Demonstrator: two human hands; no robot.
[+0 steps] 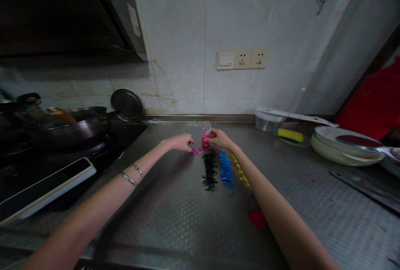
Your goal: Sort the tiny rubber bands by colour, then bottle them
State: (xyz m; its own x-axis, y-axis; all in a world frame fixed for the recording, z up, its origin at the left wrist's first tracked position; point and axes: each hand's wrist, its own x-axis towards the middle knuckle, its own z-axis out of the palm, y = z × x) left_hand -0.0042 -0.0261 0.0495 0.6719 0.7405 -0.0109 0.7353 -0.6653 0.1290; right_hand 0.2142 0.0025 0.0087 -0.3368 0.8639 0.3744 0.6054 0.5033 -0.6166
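My right hand [220,138] is closed around a small clear jar [206,133] with pink and red contents, near the back of the metal counter. Just left of it, my left hand [184,141] has its fingers bent down beside a few pink bands [197,151]; whether it pinches one is too small to tell. In front of the jar lies a column of black bands [209,171]. A column of blue bands [226,171] is to its right, then a line of yellow bands [240,170], close to my right forearm.
A red object [257,219] lies partly behind my right forearm. On the left are a stove with a pan [78,128] and a round dark lid [126,105]. A yellow sponge [290,135], stacked bowls [346,153] and a knife [365,188] are at the right.
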